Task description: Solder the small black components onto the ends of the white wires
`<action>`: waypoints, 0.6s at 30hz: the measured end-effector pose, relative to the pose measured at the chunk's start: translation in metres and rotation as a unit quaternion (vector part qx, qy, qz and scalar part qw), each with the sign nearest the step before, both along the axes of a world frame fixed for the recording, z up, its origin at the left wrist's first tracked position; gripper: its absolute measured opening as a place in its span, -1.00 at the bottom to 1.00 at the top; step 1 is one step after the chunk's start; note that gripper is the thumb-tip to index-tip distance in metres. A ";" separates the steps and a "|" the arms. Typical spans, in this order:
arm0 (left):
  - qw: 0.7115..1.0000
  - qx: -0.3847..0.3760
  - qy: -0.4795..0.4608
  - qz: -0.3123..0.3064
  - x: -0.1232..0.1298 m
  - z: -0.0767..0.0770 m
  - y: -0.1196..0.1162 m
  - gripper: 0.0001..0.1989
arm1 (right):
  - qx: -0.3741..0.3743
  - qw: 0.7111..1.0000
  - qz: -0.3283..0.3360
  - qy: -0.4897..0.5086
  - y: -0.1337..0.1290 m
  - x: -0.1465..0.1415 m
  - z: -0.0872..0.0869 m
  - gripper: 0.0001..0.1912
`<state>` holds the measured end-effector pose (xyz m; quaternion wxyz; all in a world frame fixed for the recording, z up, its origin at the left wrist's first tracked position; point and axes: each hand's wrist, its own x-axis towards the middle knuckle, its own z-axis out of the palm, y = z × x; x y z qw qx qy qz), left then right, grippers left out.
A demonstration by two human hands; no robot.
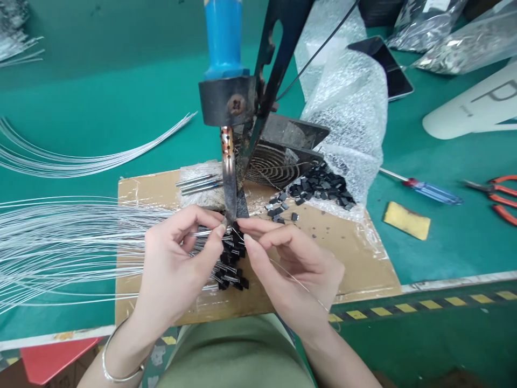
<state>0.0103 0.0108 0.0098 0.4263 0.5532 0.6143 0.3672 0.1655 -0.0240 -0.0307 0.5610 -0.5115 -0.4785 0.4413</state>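
A soldering iron with a blue handle (223, 37) is clamped with its tip (230, 202) pointing down between my hands. My left hand (181, 258) pinches a thin white wire with thumb and forefinger right at the tip; the wire's end is hidden by the fingers. My right hand (291, 264), closed, holds a thin strand of solder wire (297, 280) that runs across the palm toward the tip. Beneath both hands lie several white wires (81, 242) with small black connectors (232, 253) on their ends, resting on a cardboard sheet (323, 258).
Loose black pieces (323, 186) spill from bubble wrap (351, 108) behind my right hand. A round grille (274, 164) stands behind the iron. To the right are a screwdriver (434, 191), a yellow sponge (407, 220), red-handled pliers (503, 188) and a white cup (464, 108). More wires (121, 161) lie left.
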 end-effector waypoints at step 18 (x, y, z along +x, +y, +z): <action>1.000 0.006 0.013 0.002 0.000 -0.002 -0.002 -0.87 | 0.013 0.999 -0.011 -0.027 0.000 -0.001 0.000 -0.82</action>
